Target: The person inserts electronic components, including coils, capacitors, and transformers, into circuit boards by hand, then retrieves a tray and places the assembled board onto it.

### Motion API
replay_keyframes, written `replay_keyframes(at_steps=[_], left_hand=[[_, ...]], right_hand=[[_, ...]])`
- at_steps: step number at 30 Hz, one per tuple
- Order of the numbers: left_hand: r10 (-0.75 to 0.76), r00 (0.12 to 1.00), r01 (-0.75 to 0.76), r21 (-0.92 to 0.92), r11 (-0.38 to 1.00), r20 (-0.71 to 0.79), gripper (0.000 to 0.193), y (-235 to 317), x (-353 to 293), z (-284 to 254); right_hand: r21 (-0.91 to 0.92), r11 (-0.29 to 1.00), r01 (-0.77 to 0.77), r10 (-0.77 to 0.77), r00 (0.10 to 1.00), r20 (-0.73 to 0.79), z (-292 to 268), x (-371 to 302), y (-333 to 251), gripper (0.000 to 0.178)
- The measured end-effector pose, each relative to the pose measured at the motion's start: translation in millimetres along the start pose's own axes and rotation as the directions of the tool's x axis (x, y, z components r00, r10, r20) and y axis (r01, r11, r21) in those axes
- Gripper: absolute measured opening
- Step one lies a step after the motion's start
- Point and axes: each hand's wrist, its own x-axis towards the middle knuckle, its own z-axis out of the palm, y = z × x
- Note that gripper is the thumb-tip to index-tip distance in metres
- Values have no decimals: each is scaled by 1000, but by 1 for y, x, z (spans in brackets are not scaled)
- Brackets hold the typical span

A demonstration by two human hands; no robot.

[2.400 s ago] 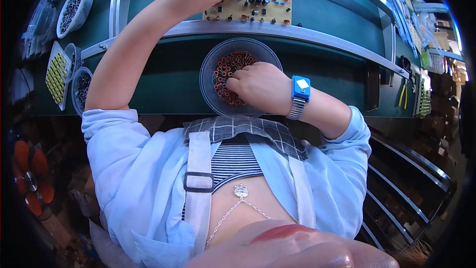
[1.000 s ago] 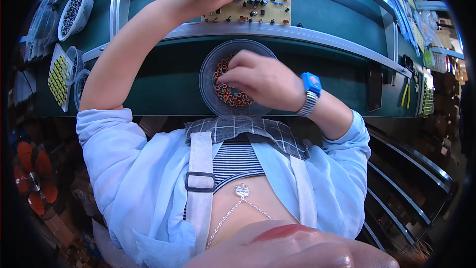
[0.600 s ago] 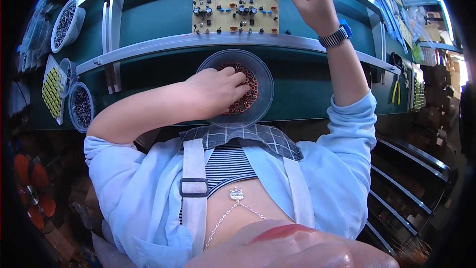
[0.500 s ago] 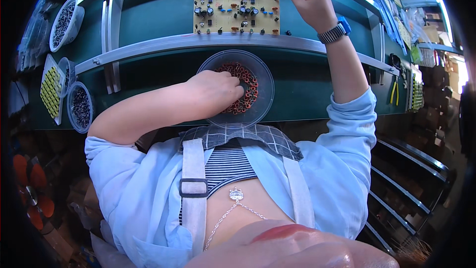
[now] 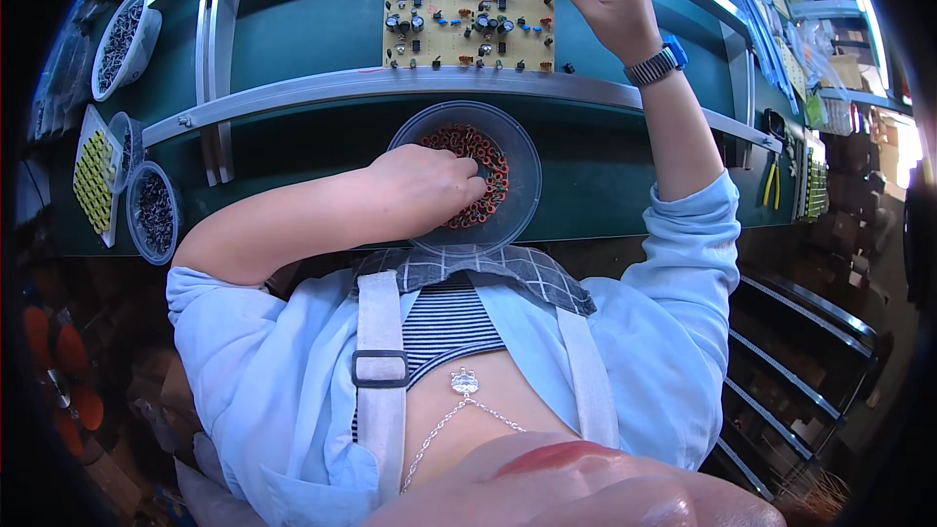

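Note:
A translucent round bowl (image 5: 525, 197) close to my body holds many small orange-red ring-shaped parts (image 5: 496, 176). My left hand (image 5: 434, 185) reaches into it from the left. Its fingers are curled down among the rings; the fingertips are hidden, so what they grip does not show. Beyond the rail lies a tan circuit board (image 5: 439, 44) set with black capacitors, blue parts and other small components. My right hand (image 5: 610, 5) is at the board's upper right edge. Its thumb and fingers are bent close together there; anything between them is too small to make out.
A metal rail (image 5: 361, 84) crosses between bowl and board. At the left are a white tub (image 5: 149, 37) and a clear tub (image 5: 174, 224) of small metal-legged parts, beside a tray of yellow pieces (image 5: 95, 181). Yellow-handled pliers (image 5: 772, 183) lie at the right.
My right fingertips have shifted slightly at the board's edge, and the thumb sits a little lower. My left hand stays in the bowl with barely any movement. The whole view has shifted slightly.

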Motion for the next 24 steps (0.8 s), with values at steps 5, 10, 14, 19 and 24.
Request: replay_keyframes(at_steps=[5,10,14,19,24], left_hand=[[-8,999,8,6,1000,47,15,0,2,0],[2,1000,-2,-5,1000,26,15,1,3,2],[10,999,-10,-14,1000,34,15,1,3,1],[13,999,-13,-13,1000,37,15,-1,3,2],[8,999,-7,-21,1000,48,16,0,4,1]], right_hand=[[43,999,-3,4,1000,-11,3,0,2,29],[219,971,-93,98,995,-12,7,-2,6,27],[-57,997,50,-48,998,26,-1,-7,29,28],[-165,979,123,-109,990,95,-7,-2,19,23],[-110,989,99,-99,995,6,3,0,-1,26]])
